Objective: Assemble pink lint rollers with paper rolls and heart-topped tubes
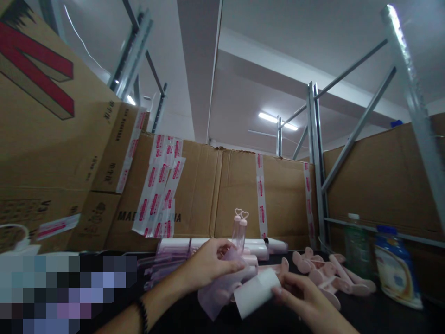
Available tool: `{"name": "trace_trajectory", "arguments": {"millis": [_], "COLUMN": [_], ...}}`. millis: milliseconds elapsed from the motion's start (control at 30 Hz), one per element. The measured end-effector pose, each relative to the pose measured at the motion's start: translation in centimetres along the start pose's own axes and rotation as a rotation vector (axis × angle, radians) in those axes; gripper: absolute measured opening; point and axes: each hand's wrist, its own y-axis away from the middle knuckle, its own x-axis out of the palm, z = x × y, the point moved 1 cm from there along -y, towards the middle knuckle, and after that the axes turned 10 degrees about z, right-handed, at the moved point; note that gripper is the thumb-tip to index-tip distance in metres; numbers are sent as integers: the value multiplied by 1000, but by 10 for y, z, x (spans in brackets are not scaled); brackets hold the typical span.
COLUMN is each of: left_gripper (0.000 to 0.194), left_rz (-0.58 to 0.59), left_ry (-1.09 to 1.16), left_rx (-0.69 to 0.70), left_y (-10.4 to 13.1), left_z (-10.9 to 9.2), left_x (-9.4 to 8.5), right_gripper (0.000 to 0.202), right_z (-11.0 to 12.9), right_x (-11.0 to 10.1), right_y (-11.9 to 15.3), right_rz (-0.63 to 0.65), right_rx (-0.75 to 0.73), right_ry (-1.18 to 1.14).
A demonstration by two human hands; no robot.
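Observation:
My left hand [212,265], with a black beaded band at the wrist, is closed on a translucent purple plastic sleeve [212,299] hanging below the fingers. Between thumb and fingers of my right hand [306,297] is a smooth white piece [256,293], rolled or folded; I cannot tell which. It lies close beside the sleeve. Just behind my left hand stand two clear pink tubes [239,234] with heart-shaped tops. Pink spoon-shaped plastic parts [323,271] lie in a heap beyond my right hand.
White rolls [174,245] and purple film packs [163,273] lie along the back of the black table. At right stand a green bottle [356,246] and a blue-and-white pouch [398,269]. Cardboard walls [236,190] and metal shelf posts [314,162] enclose the area.

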Motion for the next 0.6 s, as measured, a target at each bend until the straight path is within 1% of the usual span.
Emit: {"name": "trace_trajectory", "arguments": {"millis": [133, 233, 333, 433, 533, 600], "left_gripper": [42, 45, 49, 52, 52, 52], "left_rz": [28, 5, 16, 51, 73, 89], "left_ry": [-75, -86, -88, -136, -207, -248], "left_rx": [4, 4, -22, -79, -111, -124], "left_y": [0, 0, 2, 4, 6, 8], "left_z": [-7, -14, -19, -21, -20, -21], "left_x": [6, 3, -11, -28, -41, -44], "right_gripper": [40, 36, 34, 31, 27, 25], "right_z": [0, 6, 16, 26, 26, 22], "right_x": [-11, -19, -22, -19, -15, -12], "right_y": [4, 6, 8, 9, 10, 9], "right_rz": [-31, -95, -125, -111, -102, -107], "right_rx": [-2, -34, -66, -107, -121, -131], "right_ry": [-107, -78, 30, 113, 134, 126]}}
